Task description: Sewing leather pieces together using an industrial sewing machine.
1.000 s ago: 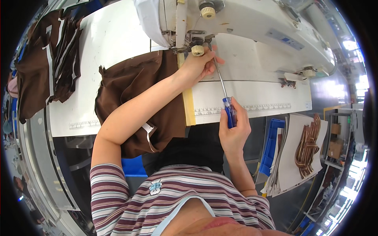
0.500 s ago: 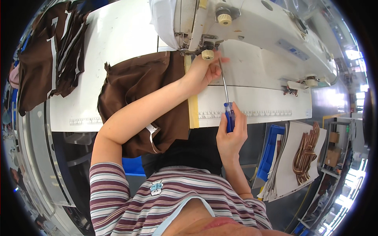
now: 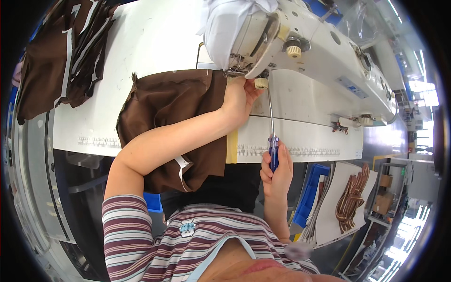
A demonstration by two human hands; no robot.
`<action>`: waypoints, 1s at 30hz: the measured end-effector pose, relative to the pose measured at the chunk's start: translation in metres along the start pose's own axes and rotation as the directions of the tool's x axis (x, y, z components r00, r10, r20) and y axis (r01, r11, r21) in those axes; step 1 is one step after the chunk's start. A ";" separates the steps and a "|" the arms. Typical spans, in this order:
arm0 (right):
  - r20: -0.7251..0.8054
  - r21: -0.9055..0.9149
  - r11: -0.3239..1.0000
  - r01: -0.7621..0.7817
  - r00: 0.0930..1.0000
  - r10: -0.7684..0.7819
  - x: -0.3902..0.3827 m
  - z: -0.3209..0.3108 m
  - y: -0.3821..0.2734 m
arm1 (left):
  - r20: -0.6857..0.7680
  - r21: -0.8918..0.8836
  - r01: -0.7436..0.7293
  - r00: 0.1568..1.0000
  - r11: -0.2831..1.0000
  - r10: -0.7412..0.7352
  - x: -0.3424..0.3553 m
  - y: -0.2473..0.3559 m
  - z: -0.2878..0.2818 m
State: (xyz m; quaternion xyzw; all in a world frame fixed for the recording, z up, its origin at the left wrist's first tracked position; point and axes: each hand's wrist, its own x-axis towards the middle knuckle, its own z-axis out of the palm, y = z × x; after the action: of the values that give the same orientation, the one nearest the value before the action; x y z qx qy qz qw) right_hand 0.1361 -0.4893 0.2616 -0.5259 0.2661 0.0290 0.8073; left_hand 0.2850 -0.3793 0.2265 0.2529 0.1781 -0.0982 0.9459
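My right hand point(image 3: 279, 173) is closed round the blue handle of a screwdriver point(image 3: 274, 152). Its metal shaft points away from me, and the tip reaches the sewing head of a white sewing machine point(image 3: 319, 61). My left hand point(image 3: 238, 99) is up under that head, beside a cream knob point(image 3: 261, 83). Its fingers are curled and partly hidden, so what they pinch, if anything, does not show. Brown fabric point(image 3: 164, 103) lies left of my left hand and under its forearm, hanging over the table's front edge. White cloth point(image 3: 225, 33) covers the machine's left end.
More brown pieces with white strips point(image 3: 66, 61) lie at the far left of the white table point(image 3: 141, 28). A printed ruler point(image 3: 300, 151) runs along its front edge, next to yellow tape point(image 3: 232, 145). Below right are a blue tray point(image 3: 311, 195) and a bundle of brown strips point(image 3: 352, 199).
The view has shifted, so the machine sits lower and further right. My left fingers, stretched out and blurred before, are now curled in beside the knob. The screwdriver stays in my right hand.
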 end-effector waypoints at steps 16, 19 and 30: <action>0.151 -0.058 0.993 0.106 0.984 -0.096 -0.009 0.004 0.010 | 0.285 0.362 0.027 0.949 0.932 -0.138 -0.007 0.004 -0.002; 0.119 -0.478 0.797 0.368 0.927 -0.356 -0.004 -0.006 0.022 | 0.276 0.406 0.008 0.952 0.914 -0.131 -0.008 0.002 0.000; 0.222 -0.763 0.392 0.514 0.778 -0.587 -0.011 0.002 0.010 | 0.286 0.361 0.009 0.951 0.933 -0.120 -0.005 0.003 -0.005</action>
State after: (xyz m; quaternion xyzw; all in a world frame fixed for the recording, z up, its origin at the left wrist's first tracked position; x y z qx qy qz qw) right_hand 0.1239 -0.4800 0.2589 -0.8837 0.0687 -0.1470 0.4389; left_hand 0.2797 -0.3734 0.2257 0.3954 0.0185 -0.1976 0.8968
